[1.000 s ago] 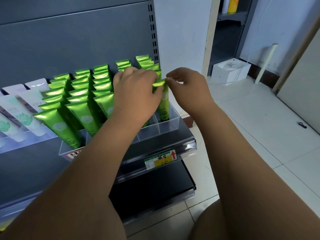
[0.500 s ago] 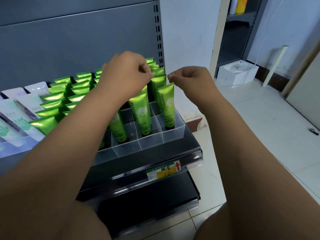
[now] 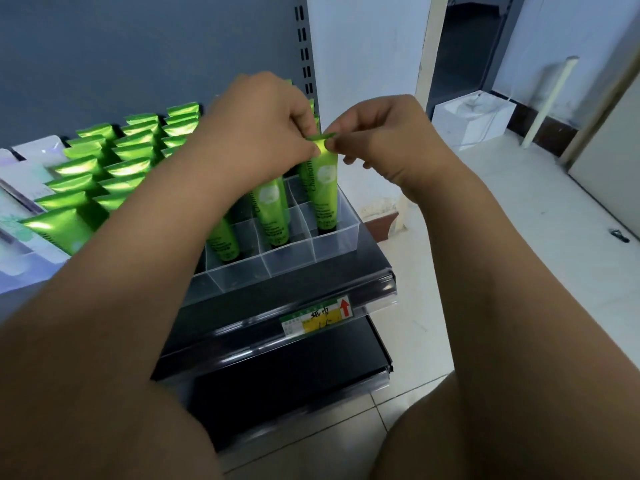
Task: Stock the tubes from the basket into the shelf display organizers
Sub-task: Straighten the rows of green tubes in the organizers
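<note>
A green tube (image 3: 322,188) stands upright in the rightmost column of the clear plastic organizer (image 3: 332,242) on the dark shelf. My left hand (image 3: 256,129) and my right hand (image 3: 377,133) both pinch its crimped top edge, one from each side. Two more green tubes (image 3: 272,209) stand in the neighbouring compartments just left of it. Rows of green tubes (image 3: 114,161) fill the organizer further left, partly hidden by my left forearm. The front row of compartments holds nothing. No basket shows in view.
White and lilac tubes (image 3: 20,188) lie in another organizer at the far left. A price label (image 3: 317,317) sits on the shelf's front rail. A lower dark shelf (image 3: 284,386) juts out below. A white box (image 3: 471,116) stands on the tiled floor at the right.
Both hands have come together again on the top of the rightmost front tube; half a second ago they were apart above it. The view has shifted slightly closer.
</note>
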The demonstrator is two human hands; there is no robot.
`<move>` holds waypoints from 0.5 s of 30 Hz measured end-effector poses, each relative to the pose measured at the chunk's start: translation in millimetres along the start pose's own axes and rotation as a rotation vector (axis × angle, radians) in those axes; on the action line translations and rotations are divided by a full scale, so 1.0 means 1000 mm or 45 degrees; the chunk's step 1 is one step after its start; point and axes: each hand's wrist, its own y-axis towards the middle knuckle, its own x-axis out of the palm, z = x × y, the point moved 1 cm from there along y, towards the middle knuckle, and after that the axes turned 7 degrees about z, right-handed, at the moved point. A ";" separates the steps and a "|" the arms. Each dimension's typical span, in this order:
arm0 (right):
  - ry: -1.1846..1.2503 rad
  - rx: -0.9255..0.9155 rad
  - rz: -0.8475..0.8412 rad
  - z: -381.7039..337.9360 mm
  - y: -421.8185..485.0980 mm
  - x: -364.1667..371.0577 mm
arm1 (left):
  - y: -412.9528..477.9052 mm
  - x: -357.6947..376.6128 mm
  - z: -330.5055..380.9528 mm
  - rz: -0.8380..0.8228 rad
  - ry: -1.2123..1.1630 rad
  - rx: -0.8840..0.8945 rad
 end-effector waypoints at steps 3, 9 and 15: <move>0.011 -0.038 0.043 0.001 -0.002 -0.004 | -0.002 0.005 0.001 0.043 -0.032 -0.010; -0.019 -0.101 0.055 -0.002 -0.004 -0.005 | -0.005 0.008 0.000 0.066 -0.068 0.001; -0.076 -0.079 0.036 -0.004 -0.003 -0.005 | -0.010 0.008 -0.002 0.101 -0.105 0.009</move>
